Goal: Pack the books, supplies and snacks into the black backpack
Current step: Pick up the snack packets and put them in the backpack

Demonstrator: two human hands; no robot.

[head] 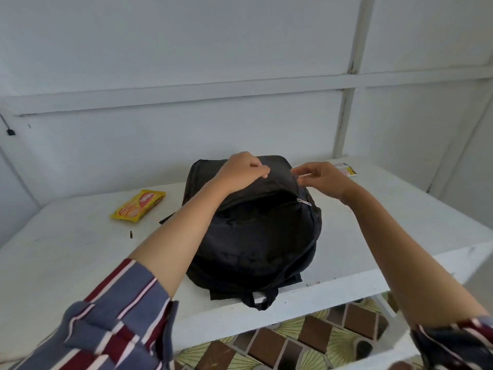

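The black backpack lies on the white table, its upper zip partly open with a silver zip pull showing at the right of the gap. My left hand grips the black fabric at the far top of the bag. My right hand pinches the fabric at the bag's top right edge, fingers bent. A yellow snack packet lies flat to the left of the bag. Another yellow and white packet pokes out behind my right hand.
A white panelled wall stands close behind the table. The table's front edge runs under the bag's hanging strap. A patterned floor shows below. A small dark speck lies on the tabletop.
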